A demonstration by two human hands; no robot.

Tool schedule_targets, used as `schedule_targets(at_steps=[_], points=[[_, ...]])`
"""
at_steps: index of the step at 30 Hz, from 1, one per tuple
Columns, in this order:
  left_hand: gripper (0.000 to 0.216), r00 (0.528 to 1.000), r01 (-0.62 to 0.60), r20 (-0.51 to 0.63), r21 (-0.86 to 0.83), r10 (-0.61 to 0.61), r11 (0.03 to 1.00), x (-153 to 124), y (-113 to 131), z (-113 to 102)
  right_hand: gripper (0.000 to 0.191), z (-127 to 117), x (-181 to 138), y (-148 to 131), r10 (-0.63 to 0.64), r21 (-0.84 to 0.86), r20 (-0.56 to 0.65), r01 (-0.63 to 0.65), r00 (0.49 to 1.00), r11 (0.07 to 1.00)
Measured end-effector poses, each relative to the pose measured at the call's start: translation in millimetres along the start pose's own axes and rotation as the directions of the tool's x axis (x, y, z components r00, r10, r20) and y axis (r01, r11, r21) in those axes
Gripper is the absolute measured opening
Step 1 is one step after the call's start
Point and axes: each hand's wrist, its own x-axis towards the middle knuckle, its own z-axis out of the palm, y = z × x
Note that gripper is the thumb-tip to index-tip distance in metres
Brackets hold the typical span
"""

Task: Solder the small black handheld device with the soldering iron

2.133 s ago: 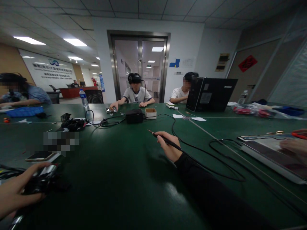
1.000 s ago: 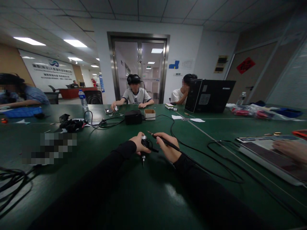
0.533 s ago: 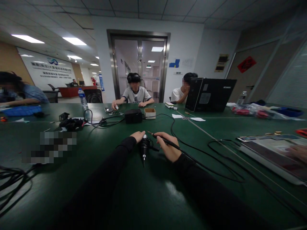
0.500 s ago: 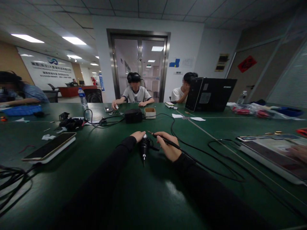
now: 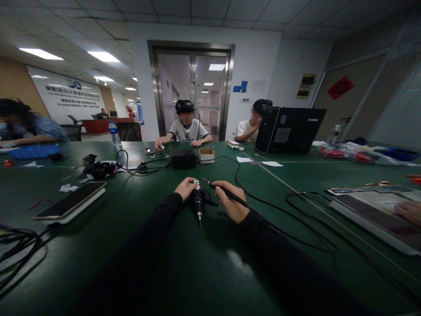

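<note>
Pen-shaped tool (image 5: pixel 234 196): in the head view it is above the surface (image 5: pixel 213 272), the right hand (image 5: pixel 234 210) closed round it in a writing grip. The left hand (image 5: pixel 185 189) pinches a small pale piece (image 5: pixel 196 181) at the far end of a black implement (image 5: pixel 198 202). Progress: both items are in hand; tip and piece are near, contact apparently not yet made. Any finished work is too small to tell.

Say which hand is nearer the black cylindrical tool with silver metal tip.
Left. The left hand is at the far end of the tool, apparently touching it; the right hand is apart, to its right.
</note>
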Motion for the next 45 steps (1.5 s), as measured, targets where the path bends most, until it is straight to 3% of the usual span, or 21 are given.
schedule_targets(at_steps=[7,15,45], points=[[0.019,0.997,-0.075,-0.036,0.001,0.075,0.997,-1.6,-1.3,-2.2,0.025,3.1,-0.4,2.0,-0.033,-0.024,0.060,0.035,0.998,0.999],[0.022,0.992,-0.125,0.005,-0.010,0.125,0.992,-2.5,-0.3,-3.7,0.025,4.4,0.3,-0.5,-0.059,-0.080,0.141,0.070,0.988,0.994],[0.027,0.988,-0.149,0.030,-0.112,0.153,0.982,-0.9,-6.4,-3.6,0.025,4.0,-1.5,-2.0,-0.038,-0.066,0.114,0.046,0.993,0.997]])
